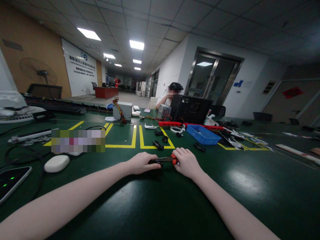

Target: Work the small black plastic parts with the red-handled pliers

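My left hand [142, 162] is closed on a small black part [157, 164], pinched between thumb and fingers; its exact kind is too small to tell. My right hand [186, 162] is wrapped around the red-orange handles of pliers [172, 159]. The metal jaws point left and meet the black part, though I cannot tell whether they grip it. Beyond my hands, several similar small black parts [158, 145] lie in and near a yellow-taped square. One more black part [199, 147] rests to the right, in front of a blue tray [203, 134].
A white oval case [57, 163] and a dark device with green lights [15, 181] lie at left with black cables. At the back stand a power supply unit [122, 111] and a black computer case [193, 109]. A person [162, 101] sits behind the table.
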{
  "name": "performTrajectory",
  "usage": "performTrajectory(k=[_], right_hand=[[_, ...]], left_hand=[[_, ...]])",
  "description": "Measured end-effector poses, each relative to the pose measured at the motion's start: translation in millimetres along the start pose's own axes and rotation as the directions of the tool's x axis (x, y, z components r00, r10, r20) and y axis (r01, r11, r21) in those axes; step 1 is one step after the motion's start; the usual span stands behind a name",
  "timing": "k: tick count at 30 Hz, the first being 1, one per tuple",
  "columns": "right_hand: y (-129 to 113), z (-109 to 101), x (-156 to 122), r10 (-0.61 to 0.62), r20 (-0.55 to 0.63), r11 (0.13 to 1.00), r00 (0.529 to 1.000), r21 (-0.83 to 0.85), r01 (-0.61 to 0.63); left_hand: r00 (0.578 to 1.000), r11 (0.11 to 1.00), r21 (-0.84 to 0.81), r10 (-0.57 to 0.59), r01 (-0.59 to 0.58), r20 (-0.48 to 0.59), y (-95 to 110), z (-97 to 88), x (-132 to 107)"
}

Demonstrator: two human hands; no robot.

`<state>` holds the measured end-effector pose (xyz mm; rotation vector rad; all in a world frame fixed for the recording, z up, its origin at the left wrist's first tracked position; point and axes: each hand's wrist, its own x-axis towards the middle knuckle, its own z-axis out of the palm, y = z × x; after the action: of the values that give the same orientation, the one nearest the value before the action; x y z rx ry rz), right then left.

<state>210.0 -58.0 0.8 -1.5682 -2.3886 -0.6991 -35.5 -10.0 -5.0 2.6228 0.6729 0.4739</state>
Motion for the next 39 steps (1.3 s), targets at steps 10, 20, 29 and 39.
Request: performTrajectory(k=[10, 20, 29, 39], right_hand=[[0.6, -5.0, 0.5, -0.009, 0.079, 0.997, 0.997, 0.074, 0.003], [0.5, -8.0, 2.0, -0.01, 0.125, 0.992, 0.992, 0.129, -0.007], [1.9, -5.1, 2.0, -0.037, 0.09, 0.99, 0.995, 0.137, 0.024], [1.1, -4.9, 2.0, -0.055, 0.028, 0.994, 0.998, 0.092, 0.053]], left_hand=[[0.999, 0.999, 0.028, -0.014, 0.015, -0.034, -0.9, 3.1, 0.2], [0.998, 0.998, 0.063, -0.019, 0.023, -0.057, 0.7, 4.1, 0.5], [0.999, 0.993, 0.116, -0.007, 0.013, -0.054, 2.6, 2.5, -0.1], [0.999, 0.995, 0.096, 0.028, -0.025, -0.029, 1.6, 0.7, -0.7]])
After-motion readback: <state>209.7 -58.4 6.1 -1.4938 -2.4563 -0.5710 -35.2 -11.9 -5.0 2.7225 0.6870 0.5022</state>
